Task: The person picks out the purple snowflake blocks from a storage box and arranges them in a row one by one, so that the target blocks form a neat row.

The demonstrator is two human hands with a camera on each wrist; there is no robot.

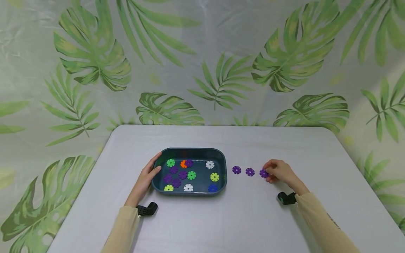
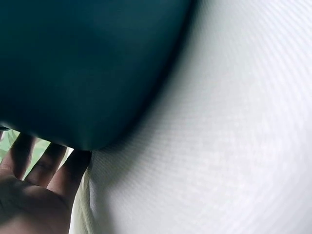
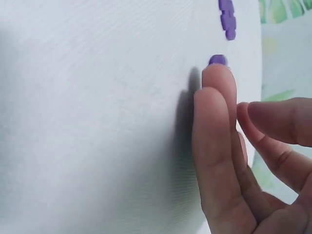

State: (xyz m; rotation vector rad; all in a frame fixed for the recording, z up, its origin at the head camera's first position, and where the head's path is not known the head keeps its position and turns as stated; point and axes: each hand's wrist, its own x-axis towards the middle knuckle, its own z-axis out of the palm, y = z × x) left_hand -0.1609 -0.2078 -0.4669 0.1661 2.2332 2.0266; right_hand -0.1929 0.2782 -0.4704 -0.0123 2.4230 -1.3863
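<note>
My left hand (image 1: 147, 177) grips the left end of a dark teal tray (image 1: 190, 193), thumb at the rim. In the left wrist view, the fingers (image 2: 46, 168) lie against its outer wall. Several notched snowflake discs lie inside, including a green one (image 1: 171, 162), a white one (image 1: 210, 164) and a blue one (image 1: 212, 188). To the right of the tray, my right hand (image 1: 282, 172) pinches a purple snowflake disc (image 1: 263, 173) at the tabletop. Its fingers hide most of that disc in the right wrist view. Two purple discs, one (image 1: 236, 170) and another (image 1: 250, 172), line up to its left.
A white cloth covers the table (image 1: 227, 221), its far edge meeting a leaf-patterned curtain (image 1: 221, 84). Black wrist cameras, one left (image 1: 148, 209) and one right (image 1: 286, 198), stick out beside the forearms.
</note>
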